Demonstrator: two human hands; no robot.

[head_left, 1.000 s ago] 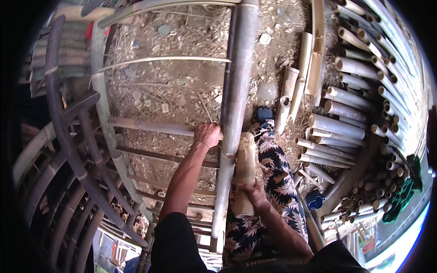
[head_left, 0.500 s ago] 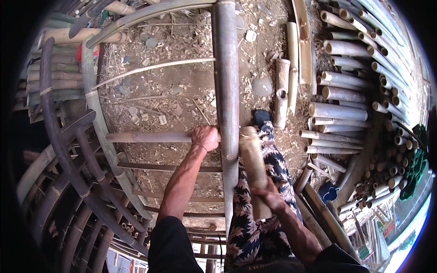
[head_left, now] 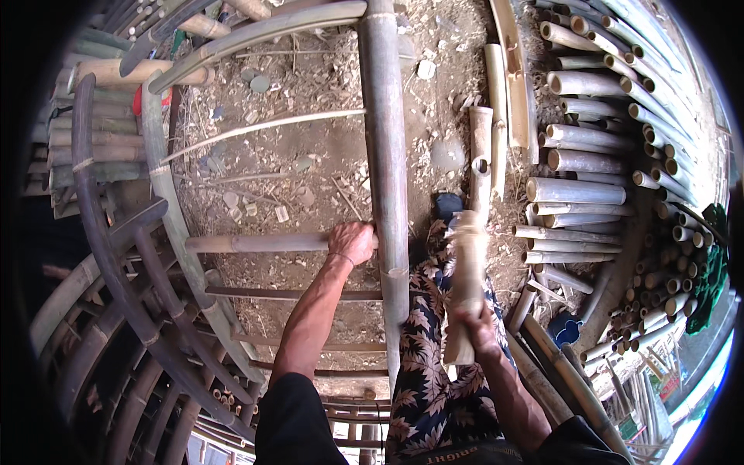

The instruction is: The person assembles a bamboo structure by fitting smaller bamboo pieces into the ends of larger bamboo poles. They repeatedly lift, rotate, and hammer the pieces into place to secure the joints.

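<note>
Bamboo frame of grey-green poles (head_left: 167,201) stands over bare earth strewn with chips, its thick upright grey bamboo pole (head_left: 385,155) running from the top edge of the view down toward the person's lap. A thinner pale bamboo crosspiece (head_left: 256,243) meets this pole from the left. The left hand (head_left: 353,242) sits right at that joint, fingers wrapped and clamped around the end of the crosspiece, knuckles against the thick pole. The right hand (head_left: 474,325) is closed tight on the lower part of a short pale wooden club with a frayed top (head_left: 465,287), held upright just to the right of the thick pole and above the knee; club and pole do not touch. The person's leg in dark floral-patterned trousers (head_left: 434,372) lies between the pole and the club hand. On the ground beyond the club lies a short hollow bamboo piece (head_left: 480,159), and further toward the right edge of the ground a stack of cut grey bamboo lengths (head_left: 589,155) is piled with their open ends showing. A blue container (head_left: 564,328) sits near the lower part of that stack
</note>
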